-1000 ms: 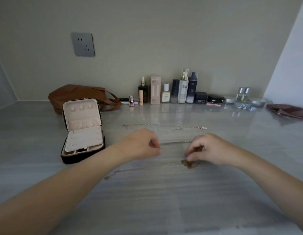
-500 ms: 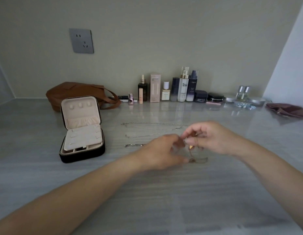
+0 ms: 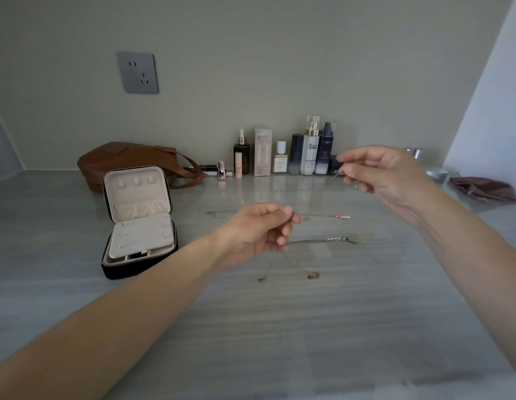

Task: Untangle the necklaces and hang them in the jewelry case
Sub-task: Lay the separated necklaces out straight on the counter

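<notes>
Right hand [image 3: 386, 171] lifted, necklace [image 3: 313, 275] hanging below left hand [image 3: 259, 226] (2 ends)

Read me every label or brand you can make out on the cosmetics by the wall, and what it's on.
"L'OREAL": on the dark bottle, just right of the white bottle.
"H": first letter only, on the white bottle; the rest is blurred.
Peach tube: big letters, not readable.
Pink box and small square bottle: print too small to read.

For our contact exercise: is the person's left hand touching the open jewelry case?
Apart. The head view shows bare tabletop between the left hand and the jewelry case, which stands open beside it.
</notes>
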A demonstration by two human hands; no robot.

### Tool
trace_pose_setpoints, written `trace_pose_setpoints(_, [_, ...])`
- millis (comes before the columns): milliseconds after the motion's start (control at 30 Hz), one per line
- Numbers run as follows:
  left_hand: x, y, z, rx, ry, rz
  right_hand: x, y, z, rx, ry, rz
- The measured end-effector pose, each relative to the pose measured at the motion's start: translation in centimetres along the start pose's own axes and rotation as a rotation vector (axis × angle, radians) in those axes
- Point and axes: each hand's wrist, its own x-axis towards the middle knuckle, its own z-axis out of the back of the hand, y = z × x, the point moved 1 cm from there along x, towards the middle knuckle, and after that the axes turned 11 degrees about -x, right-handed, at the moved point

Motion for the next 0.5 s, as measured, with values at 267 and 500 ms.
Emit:
trace_pose_setpoints(267, [-0.6, -0.4, 1.5, 0.103, 0.003, 0.076, 0.1, -2.1, 3.1, 0.097, -0.105, -0.108])
trace_pose_setpoints(500, [-1.0, -1.0, 2.8, 0.162, 0.008, 0.145, 0.0, -2.9, 4.4, 0.099, -0.107, -0.114])
